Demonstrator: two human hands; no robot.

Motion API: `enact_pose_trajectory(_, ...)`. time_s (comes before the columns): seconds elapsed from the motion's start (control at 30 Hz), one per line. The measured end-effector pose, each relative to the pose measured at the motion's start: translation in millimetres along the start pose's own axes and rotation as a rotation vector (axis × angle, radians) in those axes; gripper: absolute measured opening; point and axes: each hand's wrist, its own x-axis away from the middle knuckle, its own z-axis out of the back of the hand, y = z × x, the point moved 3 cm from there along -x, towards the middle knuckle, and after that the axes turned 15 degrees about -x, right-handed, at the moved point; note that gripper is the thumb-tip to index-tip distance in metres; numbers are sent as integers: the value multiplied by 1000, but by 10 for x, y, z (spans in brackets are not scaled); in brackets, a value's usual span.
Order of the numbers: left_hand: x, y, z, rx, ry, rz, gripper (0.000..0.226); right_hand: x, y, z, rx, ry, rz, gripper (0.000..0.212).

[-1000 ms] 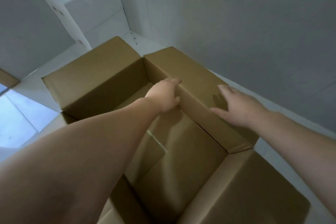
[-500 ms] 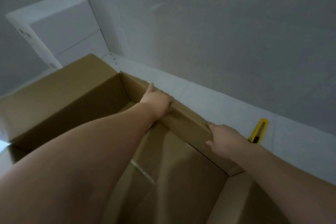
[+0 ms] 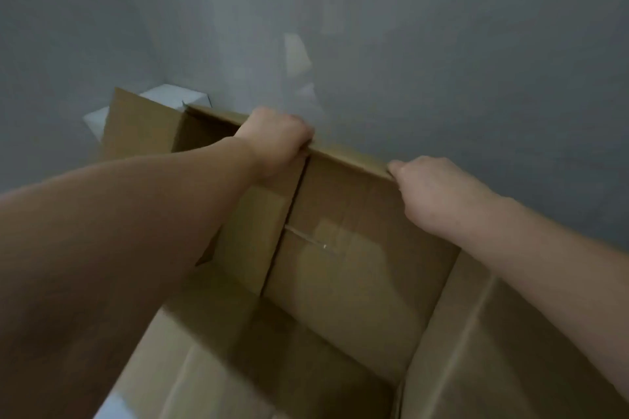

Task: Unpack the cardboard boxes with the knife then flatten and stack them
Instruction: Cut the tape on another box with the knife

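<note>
- My left arm reaches forward from the lower left, forearm bare and nearly straight, filling much of the near left of the view.
- My left hand (image 3: 275, 139) is curled over the far top edge of the cardboard box (image 3: 357, 248), fingers (image 3: 299, 126) hooked over the outer side and closed on the rim; the thumb is hidden from me.
- My right arm comes in from the lower right, angled up and to the left towards the same edge.
- My right hand (image 3: 432, 194) is closed on the right end of that far edge, at the corner; the fingertips (image 3: 394, 168) pinch the cardboard rim, knuckles towards me.
- The two hands sit well apart along the one edge, the left higher and farther in the view, the right lower and nearer.
- The box is open and lies directly below and between my arms; its inner far wall faces me, crossed by a dark vertical seam (image 3: 282, 231) just below the left hand.
- A side flap (image 3: 143, 126) stands up at the far left of the box, beyond my left forearm.
- A white block (image 3: 173, 100) shows just behind that flap, against the grey wall (image 3: 442, 44).
- The picture is somewhat blurred, so finer detail of the grip cannot be told.
</note>
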Motion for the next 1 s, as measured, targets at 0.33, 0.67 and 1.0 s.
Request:
enact_pose_trajectory(0.33, 568, -1113, 1048, 385, -22, 120, 97, 101, -845, 1038, 399, 370, 105, 65)
enact_pose_trajectory(0.67, 330, -340, 728, 843, -291, 123, 54, 581, -1182, -321, 298, 57, 249, 66)
enact_pose_trajectory(1.0, 589, -394, 1279, 818, -423, -214, 39, 441, -793, 1150, -363, 643, 214, 49)
